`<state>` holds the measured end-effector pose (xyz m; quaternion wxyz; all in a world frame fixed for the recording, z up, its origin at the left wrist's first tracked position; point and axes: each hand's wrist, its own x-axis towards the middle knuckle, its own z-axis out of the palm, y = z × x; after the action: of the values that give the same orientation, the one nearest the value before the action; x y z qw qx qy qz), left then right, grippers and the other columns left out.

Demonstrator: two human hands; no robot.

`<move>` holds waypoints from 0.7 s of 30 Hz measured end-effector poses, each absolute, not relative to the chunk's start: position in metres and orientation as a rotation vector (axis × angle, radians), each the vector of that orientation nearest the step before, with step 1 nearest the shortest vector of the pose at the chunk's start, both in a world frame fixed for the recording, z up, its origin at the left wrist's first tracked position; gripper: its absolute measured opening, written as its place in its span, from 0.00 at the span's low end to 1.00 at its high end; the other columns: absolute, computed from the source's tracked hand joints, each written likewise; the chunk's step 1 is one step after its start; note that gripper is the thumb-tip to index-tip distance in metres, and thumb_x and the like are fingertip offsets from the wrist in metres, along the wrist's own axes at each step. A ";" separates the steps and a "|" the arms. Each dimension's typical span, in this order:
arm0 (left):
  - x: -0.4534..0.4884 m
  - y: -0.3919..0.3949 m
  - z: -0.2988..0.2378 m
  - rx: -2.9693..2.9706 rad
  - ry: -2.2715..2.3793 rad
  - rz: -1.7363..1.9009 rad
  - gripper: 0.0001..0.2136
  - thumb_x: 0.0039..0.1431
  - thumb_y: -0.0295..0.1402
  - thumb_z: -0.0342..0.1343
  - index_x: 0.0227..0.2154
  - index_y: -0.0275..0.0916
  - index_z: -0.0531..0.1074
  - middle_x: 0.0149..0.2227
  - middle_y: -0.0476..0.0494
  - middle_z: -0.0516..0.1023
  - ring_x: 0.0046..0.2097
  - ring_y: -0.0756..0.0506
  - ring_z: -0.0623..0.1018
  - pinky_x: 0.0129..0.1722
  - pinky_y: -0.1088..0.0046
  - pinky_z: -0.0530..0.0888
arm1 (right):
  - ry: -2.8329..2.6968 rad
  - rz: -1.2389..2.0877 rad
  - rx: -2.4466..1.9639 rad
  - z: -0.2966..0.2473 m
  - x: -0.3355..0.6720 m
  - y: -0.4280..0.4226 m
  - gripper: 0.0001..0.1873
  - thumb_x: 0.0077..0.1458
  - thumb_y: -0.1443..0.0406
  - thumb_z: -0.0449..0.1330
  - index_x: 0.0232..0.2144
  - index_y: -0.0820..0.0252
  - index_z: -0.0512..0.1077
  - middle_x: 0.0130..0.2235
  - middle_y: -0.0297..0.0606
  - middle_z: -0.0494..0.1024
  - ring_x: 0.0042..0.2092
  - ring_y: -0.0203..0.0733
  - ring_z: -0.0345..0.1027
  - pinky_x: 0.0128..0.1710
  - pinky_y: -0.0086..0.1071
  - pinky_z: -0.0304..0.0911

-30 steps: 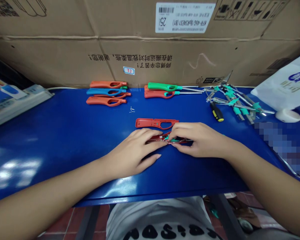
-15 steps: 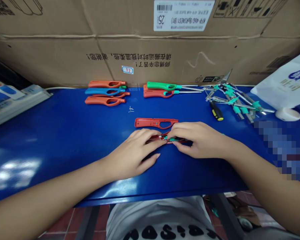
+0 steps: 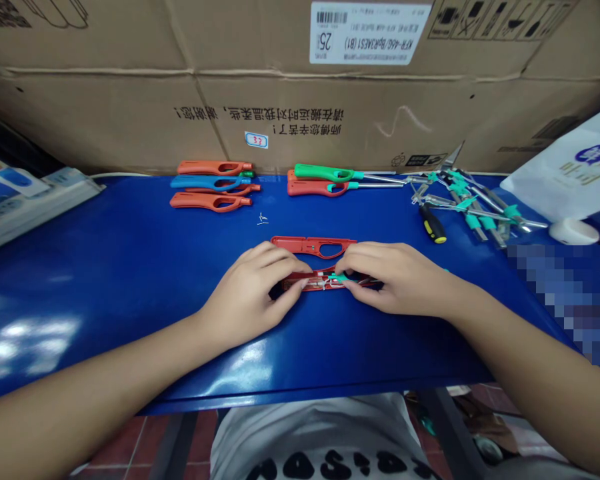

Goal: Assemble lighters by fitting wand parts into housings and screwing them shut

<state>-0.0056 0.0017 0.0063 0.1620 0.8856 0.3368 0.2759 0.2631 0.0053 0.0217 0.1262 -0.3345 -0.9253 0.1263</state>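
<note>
On the blue table (image 3: pixel 130 267) lies an opened red lighter half-shell (image 3: pixel 316 283) with small inner parts showing. My left hand (image 3: pixel 253 293) curls its fingers over the shell's left end and grips it. My right hand (image 3: pixel 397 277) pinches the shell's right part, where a teal piece (image 3: pixel 338 276) and a thin metal tube stick out. Just behind both hands lies a second, bare red half-shell (image 3: pixel 314 245), touched by neither hand.
Orange and blue lighter handles (image 3: pixel 213 183) lie at the back left, a green and a red long-nosed lighter (image 3: pixel 330 180) at back centre. A black-and-yellow screwdriver (image 3: pixel 433 225) and a pile of metal tubes (image 3: pixel 473 203) sit at the right. Cardboard boxes (image 3: pixel 280 87) wall the back.
My left hand has slid back to the left and curled its fingers over the shell's left end. The right hand has stayed on the shell's right part.
</note>
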 end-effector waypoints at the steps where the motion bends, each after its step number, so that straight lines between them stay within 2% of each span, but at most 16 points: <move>1: -0.006 0.002 0.007 2.518 0.972 0.796 0.07 0.65 0.29 0.57 0.43 0.39 0.77 0.40 0.45 0.82 0.42 0.44 0.76 0.46 0.63 0.73 | -2.696 0.365 -0.970 0.021 0.264 0.005 0.08 0.63 0.67 0.56 0.45 0.55 0.72 0.45 0.37 0.79 0.44 0.41 0.73 0.41 0.33 0.62; 5: -0.006 0.003 0.007 2.485 0.963 0.806 0.06 0.64 0.27 0.58 0.42 0.39 0.78 0.36 0.47 0.81 0.39 0.46 0.75 0.43 0.67 0.72 | -2.680 0.363 -0.987 0.018 0.262 0.005 0.07 0.64 0.66 0.56 0.43 0.55 0.72 0.44 0.36 0.80 0.43 0.41 0.72 0.40 0.33 0.62; 14: -0.006 0.003 0.004 2.447 0.972 0.798 0.07 0.63 0.27 0.58 0.42 0.39 0.78 0.36 0.47 0.81 0.39 0.46 0.75 0.43 0.68 0.72 | -2.622 0.325 -1.026 0.017 0.255 0.003 0.04 0.65 0.65 0.56 0.38 0.56 0.72 0.39 0.34 0.80 0.40 0.39 0.72 0.37 0.32 0.61; 18: -0.007 0.004 0.004 2.474 0.994 0.810 0.06 0.65 0.29 0.57 0.42 0.39 0.78 0.38 0.46 0.82 0.40 0.45 0.76 0.43 0.68 0.72 | -2.514 0.330 -1.088 0.015 0.257 0.008 0.04 0.64 0.65 0.57 0.38 0.56 0.73 0.41 0.36 0.79 0.43 0.42 0.72 0.41 0.34 0.64; 21: -0.010 0.006 0.009 2.505 1.021 0.804 0.07 0.65 0.29 0.55 0.42 0.38 0.77 0.39 0.44 0.81 0.40 0.44 0.76 0.44 0.66 0.72 | -2.432 0.280 -1.151 0.011 0.263 0.016 0.09 0.63 0.69 0.56 0.43 0.56 0.75 0.44 0.39 0.77 0.47 0.45 0.70 0.46 0.37 0.65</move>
<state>-0.0102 0.0060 0.0090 0.1591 0.8764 0.3572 0.2811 0.2629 0.0158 0.0112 0.2164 -0.4154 -0.8778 0.1009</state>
